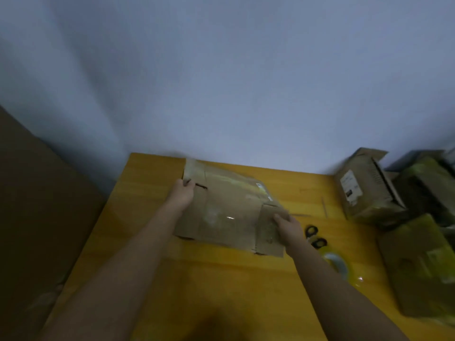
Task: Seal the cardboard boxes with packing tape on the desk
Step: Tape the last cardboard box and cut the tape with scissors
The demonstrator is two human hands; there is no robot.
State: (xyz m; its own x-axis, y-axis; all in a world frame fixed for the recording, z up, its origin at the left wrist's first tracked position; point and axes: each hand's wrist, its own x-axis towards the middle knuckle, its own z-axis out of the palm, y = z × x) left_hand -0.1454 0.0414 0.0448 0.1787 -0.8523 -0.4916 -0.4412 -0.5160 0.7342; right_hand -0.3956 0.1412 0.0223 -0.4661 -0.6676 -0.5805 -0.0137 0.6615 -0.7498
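Yellow desk [221,279] under blank wall. Flattened cardboard box [226,212] mid-frame, long axis upper-left to lower-right; left hand [181,195] and right hand [289,228] gripping opposite ends. Tape roll [338,263] lower right, nearer right hand.

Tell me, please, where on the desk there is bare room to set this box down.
The desk is bare left of the flattened box, beside the left hand, and along the near edge between the forearms. The right side is crowded: scissors, tape roll and stacked boxes.
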